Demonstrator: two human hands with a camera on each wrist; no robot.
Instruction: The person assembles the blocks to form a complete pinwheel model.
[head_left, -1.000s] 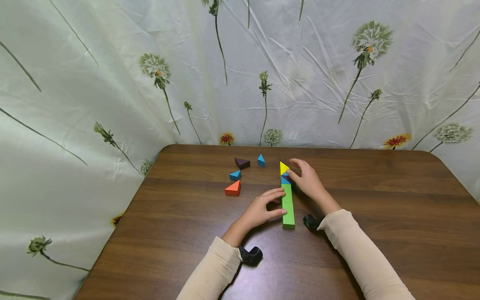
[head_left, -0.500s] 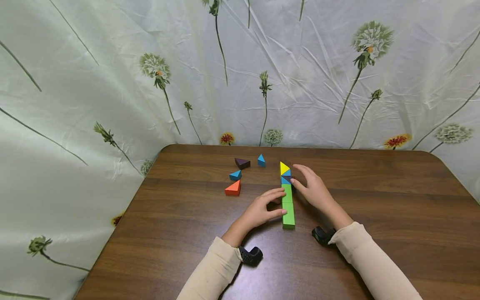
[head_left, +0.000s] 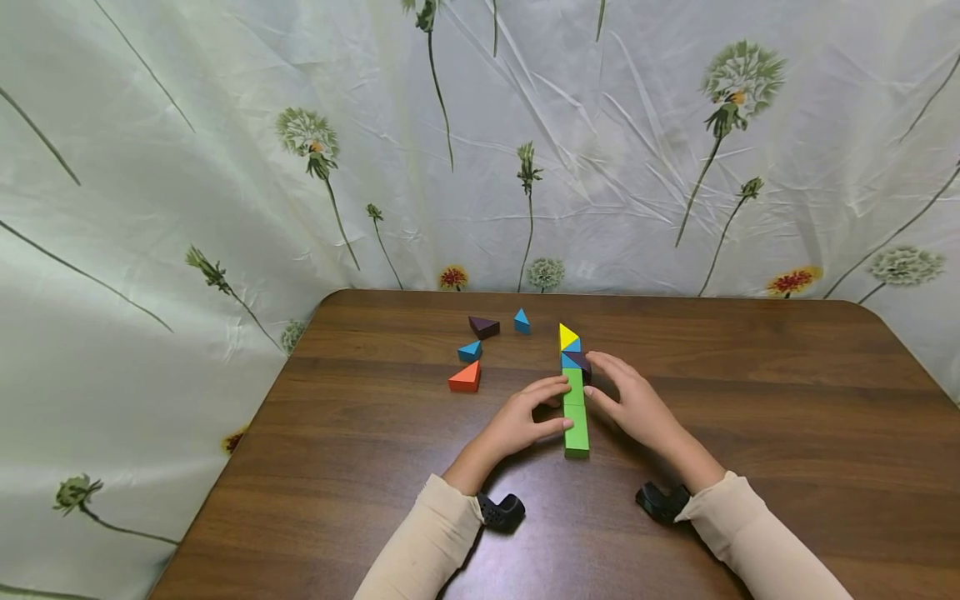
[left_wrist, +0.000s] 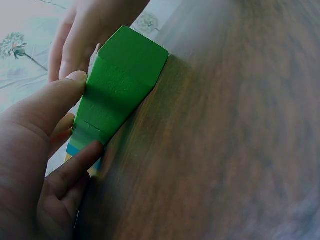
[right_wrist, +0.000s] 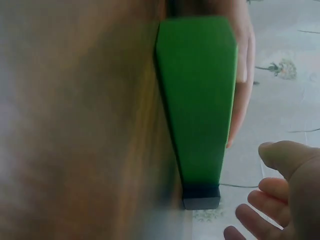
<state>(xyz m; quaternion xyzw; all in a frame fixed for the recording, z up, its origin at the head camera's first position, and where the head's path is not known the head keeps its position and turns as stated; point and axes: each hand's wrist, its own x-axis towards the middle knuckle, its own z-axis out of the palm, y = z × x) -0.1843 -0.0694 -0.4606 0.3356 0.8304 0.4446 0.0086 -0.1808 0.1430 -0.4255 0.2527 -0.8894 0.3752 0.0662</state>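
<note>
Two green blocks [head_left: 576, 429] lie end to end on the table in the head view. Beyond them the line continues with a blue triangular block [head_left: 569, 362], a dark purple triangular block [head_left: 582, 364] that juts to the right, another blue piece and a yellow triangular block [head_left: 567, 337]. My left hand [head_left: 522, 422] rests its thumb and fingers against the left side and top edge of the green blocks. My right hand [head_left: 636, 406] is on the right of the line, fingers spread; in the right wrist view they stand apart from the green block [right_wrist: 197, 100].
Left of the line lie an orange-red triangular block [head_left: 466, 377], a blue one [head_left: 470, 351], a dark purple one [head_left: 484, 327] and another blue one [head_left: 522, 321]. A floral curtain [head_left: 630, 167] hangs behind the brown wooden table [head_left: 787, 375].
My right hand has drawn back from the yellow and blue pieces, down and to the right along the line, uncovering the dark purple block. My left hand has stayed in place.
</note>
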